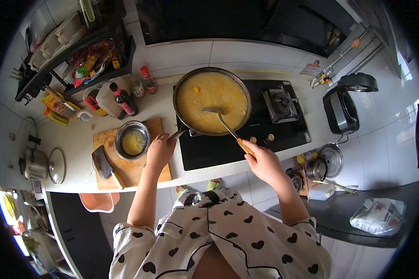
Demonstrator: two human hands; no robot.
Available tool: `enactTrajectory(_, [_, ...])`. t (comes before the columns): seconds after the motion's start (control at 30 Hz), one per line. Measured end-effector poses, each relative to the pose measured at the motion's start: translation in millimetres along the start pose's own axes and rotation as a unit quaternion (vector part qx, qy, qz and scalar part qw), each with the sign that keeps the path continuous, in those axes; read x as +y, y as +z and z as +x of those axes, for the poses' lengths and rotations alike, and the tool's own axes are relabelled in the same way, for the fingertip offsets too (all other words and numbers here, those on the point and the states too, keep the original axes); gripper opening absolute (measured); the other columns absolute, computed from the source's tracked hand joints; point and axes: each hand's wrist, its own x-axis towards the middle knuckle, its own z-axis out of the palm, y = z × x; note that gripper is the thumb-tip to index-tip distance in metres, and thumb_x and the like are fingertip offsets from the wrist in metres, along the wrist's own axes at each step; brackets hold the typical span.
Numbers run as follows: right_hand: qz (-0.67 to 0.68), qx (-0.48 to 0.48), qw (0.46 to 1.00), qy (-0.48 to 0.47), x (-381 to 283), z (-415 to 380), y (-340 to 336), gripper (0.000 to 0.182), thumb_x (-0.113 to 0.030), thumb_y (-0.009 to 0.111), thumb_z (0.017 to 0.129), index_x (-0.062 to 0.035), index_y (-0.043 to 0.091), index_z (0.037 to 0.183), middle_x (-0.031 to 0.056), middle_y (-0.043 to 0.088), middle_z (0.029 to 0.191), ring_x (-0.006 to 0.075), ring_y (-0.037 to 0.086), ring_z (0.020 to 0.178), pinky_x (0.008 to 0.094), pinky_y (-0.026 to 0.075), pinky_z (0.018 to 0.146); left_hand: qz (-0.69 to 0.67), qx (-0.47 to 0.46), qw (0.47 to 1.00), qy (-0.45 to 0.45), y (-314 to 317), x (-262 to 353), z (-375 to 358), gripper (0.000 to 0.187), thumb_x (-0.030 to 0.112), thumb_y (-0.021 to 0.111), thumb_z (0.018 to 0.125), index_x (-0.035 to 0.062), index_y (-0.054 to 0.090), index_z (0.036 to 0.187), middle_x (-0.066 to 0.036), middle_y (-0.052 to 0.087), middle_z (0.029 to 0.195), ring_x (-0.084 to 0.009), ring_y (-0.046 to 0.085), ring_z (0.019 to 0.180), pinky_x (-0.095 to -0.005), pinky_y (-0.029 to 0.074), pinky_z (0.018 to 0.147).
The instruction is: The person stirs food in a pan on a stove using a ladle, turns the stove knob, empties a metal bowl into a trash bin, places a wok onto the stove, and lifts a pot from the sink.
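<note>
I have the left hand (pixel 160 151) on the handle (pixel 176 135) of the pan (pixel 175 103), fingers curled around it, though their palm side is hidden from me. The pan sits over the left half of the hob (pixel 209 153), closer to the back edge of the counter (pixel 77 137) than to its front, and holds yellow soup (pixel 209 93) with a few orange pieces. My right hand (pixel 264 162), by the hob's front edge, grips the wooden end of the spatula (pixel 229 127), fingers closed around it; the metal head dips into the soup near the pan's middle, and the shaft slants over the rim toward the counter's front edge. Left of the hob, along that front edge, I see the board (pixel 156 174). It carries a steel bowl (pixel 145 135) of pale yellow food, near my left hand, and a cleaver (pixel 102 162) whose handle points at the edge. A dark bottle (pixel 124 102) stands farther back; a black cooker (pixel 347 111), lid raised, stands near the counter's right end.
</note>
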Motion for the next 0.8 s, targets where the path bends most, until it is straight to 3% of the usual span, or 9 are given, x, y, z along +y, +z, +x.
enactTrajectory(0.13, [-0.019, 0.022, 0.999, -0.021, 1, 2, 9, 0.042, -0.013, 0.055, 0.083, -0.0136, 0.047, 0.125, 0.019, 0.061, 0.092, 0.0359, 0.061, 0.08, 0.0419, 0.05, 0.07, 0.043, -0.047, 0.998, -0.016, -4, -1, -2, 0.034, 0.032, 0.058, 0.081, 0.0001, 0.058, 0.092, -0.02, 0.06, 0.093, -0.0372, 0.058, 0.087, -0.0439, 0.047, 0.078])
enactTrajectory(0.47, [-0.089, 0.017, 0.996, 0.002, 6, 32, 45, 0.044, -0.017, 0.049, 0.087, -0.0191, 0.042, 0.13, 0.0175, 0.057, 0.089, 0.0354, 0.061, 0.07, 0.0442, 0.051, 0.06, 0.039, -0.036, 0.999, -0.006, -1, -9, -2, 0.041, 0.035, 0.06, 0.08, -0.0002, 0.059, 0.101, -0.019, 0.06, 0.099, -0.035, 0.059, 0.092, -0.0424, 0.047, 0.08])
enactTrajectory(0.63, [-0.095, 0.043, 0.994, -0.006, 13, 51, 62, 0.043, -0.021, 0.05, 0.088, -0.0194, 0.042, 0.13, 0.0172, 0.057, 0.086, 0.0355, 0.061, 0.068, 0.0443, 0.051, 0.059, 0.048, -0.072, 0.996, -0.031, -5, -5, 0, 0.041, 0.036, 0.059, 0.08, 0.0007, 0.059, 0.101, -0.018, 0.061, 0.099, -0.0342, 0.059, 0.092, -0.042, 0.047, 0.08])
enactTrajectory(0.8, [-0.089, 0.091, 0.991, -0.027, 20, 72, 77, 0.043, -0.022, 0.05, 0.088, -0.0184, 0.043, 0.13, 0.0173, 0.058, 0.086, 0.0355, 0.062, 0.067, 0.0436, 0.051, 0.058, 0.045, -0.052, 0.997, -0.02, -3, -8, -1, 0.039, 0.036, 0.059, 0.08, 0.0021, 0.059, 0.101, -0.018, 0.061, 0.096, -0.0337, 0.059, 0.09, -0.042, 0.048, 0.078])
